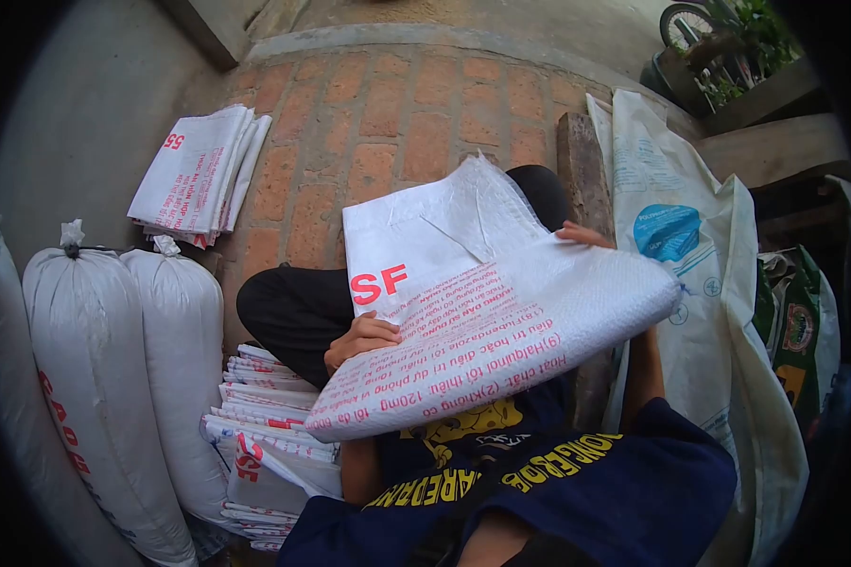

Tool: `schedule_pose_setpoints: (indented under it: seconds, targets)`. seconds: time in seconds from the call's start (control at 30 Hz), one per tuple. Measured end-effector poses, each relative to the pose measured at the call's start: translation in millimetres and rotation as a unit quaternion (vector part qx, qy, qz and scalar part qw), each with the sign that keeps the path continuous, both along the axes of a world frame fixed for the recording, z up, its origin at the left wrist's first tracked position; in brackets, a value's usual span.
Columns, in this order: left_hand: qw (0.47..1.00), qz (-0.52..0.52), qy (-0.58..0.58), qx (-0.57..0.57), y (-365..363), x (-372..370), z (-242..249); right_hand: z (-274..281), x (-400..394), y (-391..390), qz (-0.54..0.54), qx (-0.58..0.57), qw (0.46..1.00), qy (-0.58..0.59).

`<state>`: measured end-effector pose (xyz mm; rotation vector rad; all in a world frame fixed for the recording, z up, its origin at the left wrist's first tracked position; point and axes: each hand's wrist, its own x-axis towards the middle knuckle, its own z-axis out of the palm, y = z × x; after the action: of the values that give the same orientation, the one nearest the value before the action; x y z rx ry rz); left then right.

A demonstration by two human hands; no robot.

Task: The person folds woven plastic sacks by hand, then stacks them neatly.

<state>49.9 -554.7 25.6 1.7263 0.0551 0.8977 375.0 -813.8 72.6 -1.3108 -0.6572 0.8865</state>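
Observation:
A white woven plastic sack [501,331] with red print lies across my lap, its near part folded over in a wide, rounded fold. On the sack's left side, my left hand [364,340] has its fingers curled over the folded part. My right hand [584,234] grips the far edge of that fold on the right; its thumb and palm are hidden by the sack. The sack's upper part lies flatter and creased, with large red letters "SF" showing.
Folded sacks sit in a stack [199,175] on the brick floor [350,123], and another pile [269,425] rises by my left leg. Full tied sacks [95,378] stand along the left. To the right are a wooden beam [584,180] and a large pale sack [690,312].

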Motion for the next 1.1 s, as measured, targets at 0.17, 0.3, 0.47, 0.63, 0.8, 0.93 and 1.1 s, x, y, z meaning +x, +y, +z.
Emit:
schedule_pose_setpoints:
  seconds: [0.17, 0.3, 0.47, 0.63, 0.8, 0.93, 1.1]
  targets:
    - [0.981, 0.11, 0.088, -0.133, -1.4, -26.1, -29.5, -61.1, -20.6, -1.6, 0.01, -0.009, 0.985, -0.172]
    - [0.919, 0.309, 0.176, -0.17, -17.1, 10.2, 19.7, -28.3, -51.2, 28.1, -0.072, -0.085, 0.99, -0.088]
    - [0.853, 0.329, 0.406, 0.014, -2.9, 16.3, 0.0, -45.3, -60.0, 51.9, -0.195, -0.203, 0.95, -0.137]
    - [0.778, 0.335, 0.514, 0.134, -20.0, 34.9, 6.8, -33.1, -69.5, 61.5, -0.145, -0.314, 0.85, -0.397]
    - [0.734, 0.368, 0.54, 0.185, -6.3, 52.0, 14.4, -9.8, -76.6, 66.7, -0.12, -0.41, 0.807, -0.409]
    - [0.745, 0.316, 0.585, 0.054, 41.0, 37.5, 18.1, 3.1, -57.3, 58.8, -0.05, -0.482, 0.853, -0.193]
    - [0.819, 0.117, 0.356, -0.434, 59.6, 13.1, -12.1, 1.2, -39.6, 38.9, 0.067, -0.326, 0.941, 0.066]
